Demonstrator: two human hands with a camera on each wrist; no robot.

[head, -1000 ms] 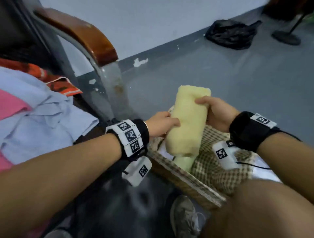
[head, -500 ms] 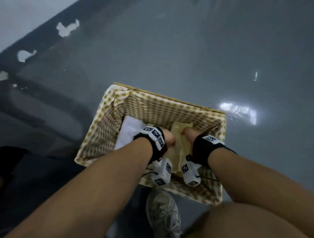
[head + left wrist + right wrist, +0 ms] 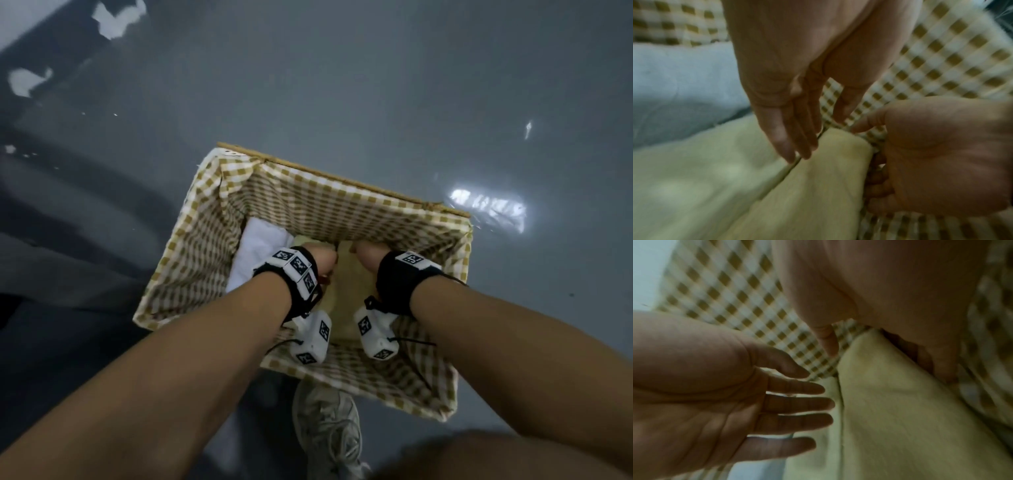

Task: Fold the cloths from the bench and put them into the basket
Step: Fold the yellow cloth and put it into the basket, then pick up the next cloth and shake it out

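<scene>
Basket: gingham-lined wicker basket [image 3: 219, 219] on grey floor.
Left hand [image 3: 781, 84]: fingers straight — touching folded pale-yellow towel [image 3: 793, 194].
Right hand [image 3: 890, 288]: fingers curled around towel edge.

Basket [image 3: 308, 192] walls (checked lining) close around hands.

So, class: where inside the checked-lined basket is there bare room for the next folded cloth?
The checked-lined wicker basket is bare right of the right hand, beside the folded pale yellow cloth, and along the near wall. The left side is crowded: the folded white cloth, the yellow one and the left hand.
</scene>
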